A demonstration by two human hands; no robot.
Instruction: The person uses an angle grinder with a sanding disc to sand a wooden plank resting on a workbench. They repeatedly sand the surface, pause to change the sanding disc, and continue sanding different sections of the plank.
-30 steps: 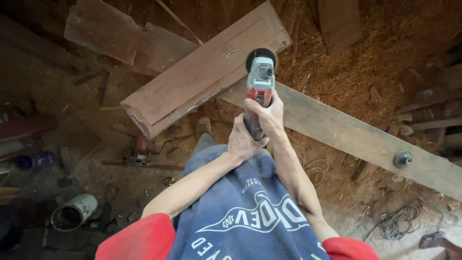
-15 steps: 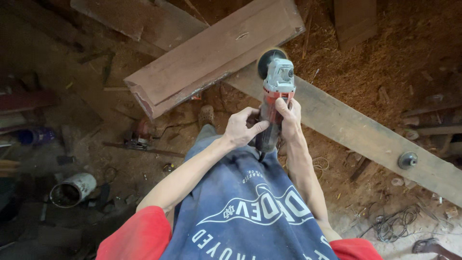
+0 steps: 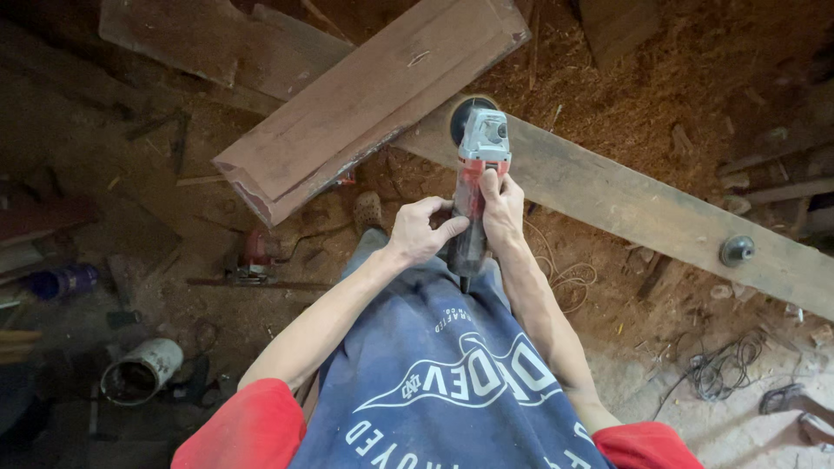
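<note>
I hold a red and grey angle grinder [image 3: 477, 165] upright in front of me, its black disc [image 3: 460, 113] at the far end. My right hand [image 3: 502, 208] grips the grinder's body. My left hand [image 3: 419, 230] rests against the rear of the handle with its fingers loosely curled on it. The disc sits at the edge of a reddish wooden board [image 3: 365, 104] that lies across a long grey plank [image 3: 643, 208].
Sawdust [image 3: 660, 95] covers the ground at the right. A round black knob [image 3: 736, 250] sticks out of the plank. A white pipe piece [image 3: 139, 372] lies at the lower left, a red tool [image 3: 252, 260] below the board, and tangled wire [image 3: 721, 373] at the right.
My left hand has loosened from a full grip at the handle's end to a looser hold. The grinder has shifted slightly back and forth near the board's edge.
</note>
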